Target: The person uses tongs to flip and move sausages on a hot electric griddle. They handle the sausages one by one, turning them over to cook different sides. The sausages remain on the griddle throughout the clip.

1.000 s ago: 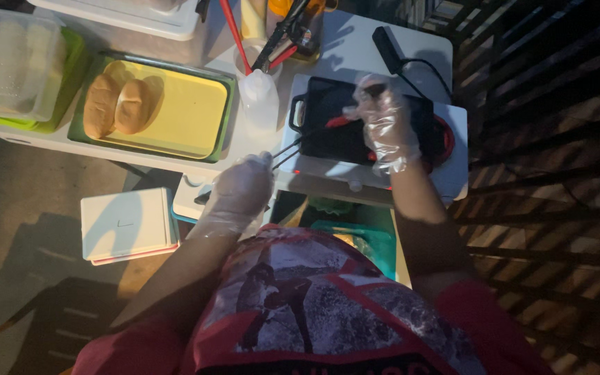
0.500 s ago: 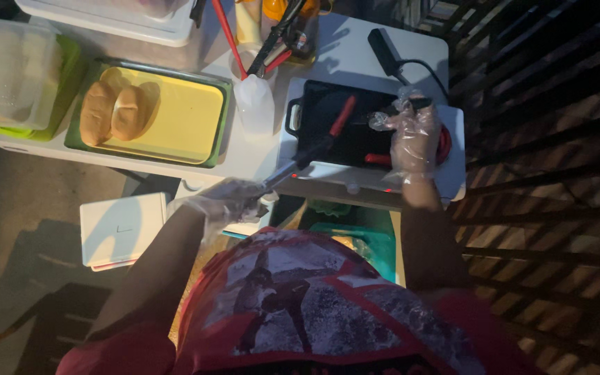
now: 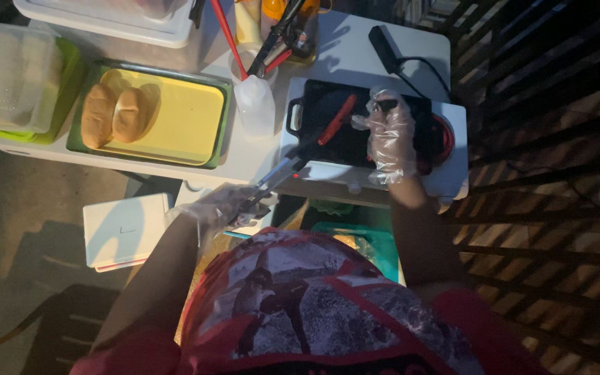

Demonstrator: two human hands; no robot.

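White bench runs across the top of view, lit hard and warm; bare concrete floor at 9 o'clock, dark slatted floor or grating from 1 to 5 o'clock. Left hand, in a thin crinkly clear glove, fingers closed around the handles of metal tongs; the tongs angle up toward 1 o'clock, tips at the lower end of a red sausage lying slantwise on a black rectangular griddle pan. Pan sits on a white hotplate with a red glowing ring at its 3 o'clock side. Right hand, same glove, sits over the pan's right half, fingers curled; cannot tell whether they pinch anything. Translucent squeeze bottle just beside the pan at 9 o'clock. Further toward 9: yellow tray inside a green one with two round buns at its left end, then a clear lidded tub at the bench's left edge. Cup of red and black utensils at 12 o'clock. Black power block with cable at 1 o'clock. Below the bench edge: white flat box at 8 o'clock, teal bin under the hotplate. Bench is crowded; free strip only along the front edge between tray and hotplate.
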